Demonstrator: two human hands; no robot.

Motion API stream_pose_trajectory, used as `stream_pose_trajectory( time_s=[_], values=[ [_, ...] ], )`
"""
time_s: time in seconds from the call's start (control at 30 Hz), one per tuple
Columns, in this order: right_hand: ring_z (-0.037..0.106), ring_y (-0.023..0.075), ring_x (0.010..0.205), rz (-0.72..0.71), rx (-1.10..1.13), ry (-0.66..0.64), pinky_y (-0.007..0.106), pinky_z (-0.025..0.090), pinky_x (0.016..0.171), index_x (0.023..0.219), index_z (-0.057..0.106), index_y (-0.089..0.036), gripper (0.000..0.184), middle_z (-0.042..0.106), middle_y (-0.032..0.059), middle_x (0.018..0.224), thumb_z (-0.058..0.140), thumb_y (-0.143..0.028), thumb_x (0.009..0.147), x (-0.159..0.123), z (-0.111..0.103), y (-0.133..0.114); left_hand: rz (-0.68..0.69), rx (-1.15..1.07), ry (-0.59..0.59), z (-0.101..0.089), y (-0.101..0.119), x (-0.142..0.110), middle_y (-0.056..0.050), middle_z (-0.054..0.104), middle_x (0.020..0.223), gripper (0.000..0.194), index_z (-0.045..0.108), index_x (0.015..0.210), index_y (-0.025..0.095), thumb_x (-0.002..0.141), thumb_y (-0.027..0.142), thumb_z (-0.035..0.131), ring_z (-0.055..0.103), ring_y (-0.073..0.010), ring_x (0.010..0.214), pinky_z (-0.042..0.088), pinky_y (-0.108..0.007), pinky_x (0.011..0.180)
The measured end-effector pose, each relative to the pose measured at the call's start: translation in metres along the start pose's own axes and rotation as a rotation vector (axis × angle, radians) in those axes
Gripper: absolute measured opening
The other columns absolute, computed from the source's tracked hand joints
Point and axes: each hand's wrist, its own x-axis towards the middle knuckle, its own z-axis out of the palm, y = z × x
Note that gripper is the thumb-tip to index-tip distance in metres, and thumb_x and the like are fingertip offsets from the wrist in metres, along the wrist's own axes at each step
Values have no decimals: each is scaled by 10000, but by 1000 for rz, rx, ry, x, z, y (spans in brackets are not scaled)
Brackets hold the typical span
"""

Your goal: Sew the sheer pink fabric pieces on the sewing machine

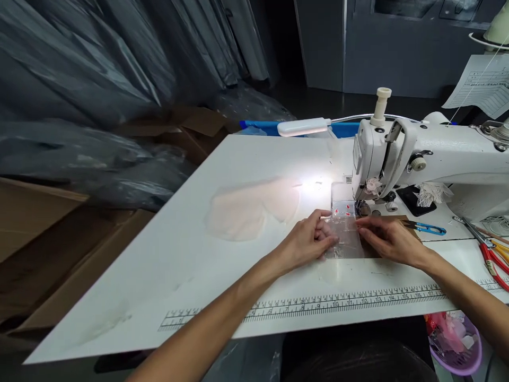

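Note:
A small clear plastic sheet (345, 239) with a few red marks near its top lies flat in front of the sewing machine (374, 154). Its upper right part reaches the presser foot (360, 207). My left hand (314, 233) has curled fingers gripping the sheet's left edge. On the opposite side, my right hand (387, 239) pinches the right edge, close below the needle area. Beneath and beside my right hand shows a brown piece (371, 250), partly covered. Blue thread snips (427, 228) lie just beyond that hand.
Red-handled scissors (491, 260) lie at the right. A printed ruler (302, 307) runs along the front of the white table (191, 265). A lamp (304, 127) lights the surface. Cardboard boxes (119, 254) stand left; a purple basket (465, 366) sits below right.

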Motion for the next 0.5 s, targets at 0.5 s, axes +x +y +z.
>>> stream_pose_trajectory(
  time_s=[0.5],
  values=[
    [568, 197, 910, -135, -324, -9, 412, 518, 878, 1333, 588, -183, 396, 571, 111, 1024, 410, -321, 1007, 8, -11, 36, -33, 80, 258, -9, -2, 10, 57, 622, 710, 640, 467, 1226, 179, 699, 379, 771, 526, -95, 452, 459, -218, 401]
  ],
)
